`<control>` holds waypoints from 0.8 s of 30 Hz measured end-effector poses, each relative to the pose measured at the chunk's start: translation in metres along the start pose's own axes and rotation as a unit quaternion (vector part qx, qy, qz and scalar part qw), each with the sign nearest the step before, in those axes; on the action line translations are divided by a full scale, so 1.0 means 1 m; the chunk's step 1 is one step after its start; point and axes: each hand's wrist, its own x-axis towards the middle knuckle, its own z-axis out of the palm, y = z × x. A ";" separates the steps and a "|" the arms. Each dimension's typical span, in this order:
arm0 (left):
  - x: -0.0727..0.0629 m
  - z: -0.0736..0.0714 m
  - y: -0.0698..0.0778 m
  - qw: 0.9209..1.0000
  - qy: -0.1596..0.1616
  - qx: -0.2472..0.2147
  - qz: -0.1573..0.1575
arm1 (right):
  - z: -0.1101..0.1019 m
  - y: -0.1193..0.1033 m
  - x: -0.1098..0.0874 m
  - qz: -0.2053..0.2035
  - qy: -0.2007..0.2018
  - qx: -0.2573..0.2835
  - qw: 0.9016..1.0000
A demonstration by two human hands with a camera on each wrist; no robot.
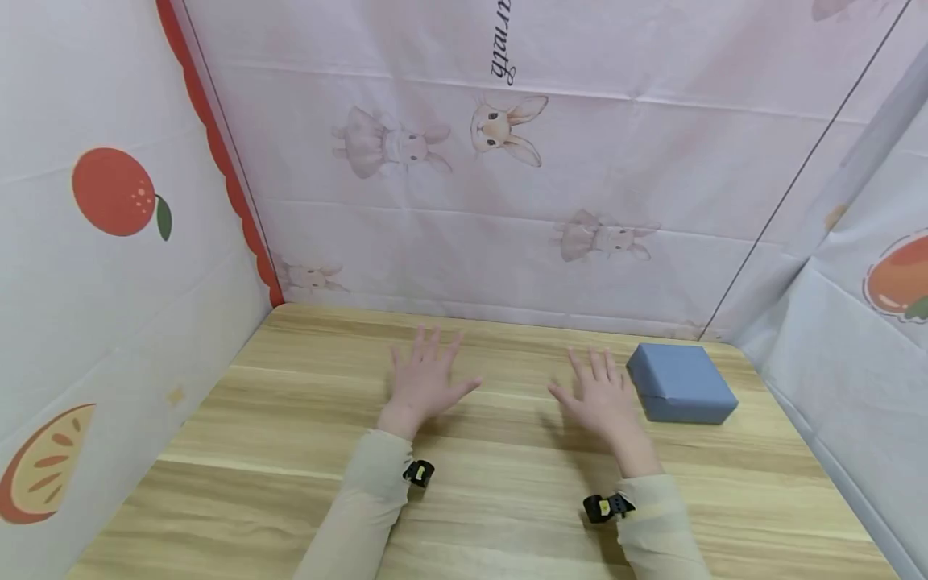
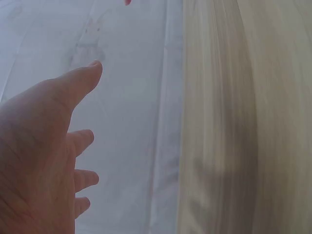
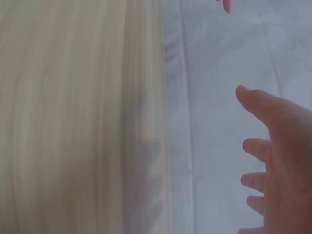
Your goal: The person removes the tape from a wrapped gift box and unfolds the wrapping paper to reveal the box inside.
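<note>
Left hand (image 1: 424,385), right hand (image 1: 603,397) spread, empty; box (image 1: 681,383) lower right of frame, probably best gripped by opposite sides.

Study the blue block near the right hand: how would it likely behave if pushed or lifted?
The blue block would probably slide rather than roll or tip, being low, broad and flat-faced. Its straight edges suggest it would stay stiff in a grip. Its creased surface hints at wrapping that might scuff.

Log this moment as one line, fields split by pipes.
left hand: empty, fingers spread | right hand: empty, fingers spread | blue box: on wooden table, right of right hand, ungripped
</note>
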 end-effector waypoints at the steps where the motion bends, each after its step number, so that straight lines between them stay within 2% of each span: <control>1: 0.000 0.000 0.003 1.000 0.002 0.000 0.003 | -0.002 0.002 -0.002 -0.001 0.005 -0.006 1.000; 6: 0.002 0.004 0.018 1.000 0.017 0.011 0.020 | -0.012 0.011 -0.012 -0.006 0.025 -0.030 0.999; 24: 0.010 0.009 0.090 0.996 0.002 0.009 0.085 | -0.048 0.075 -0.048 0.003 0.075 -0.041 0.996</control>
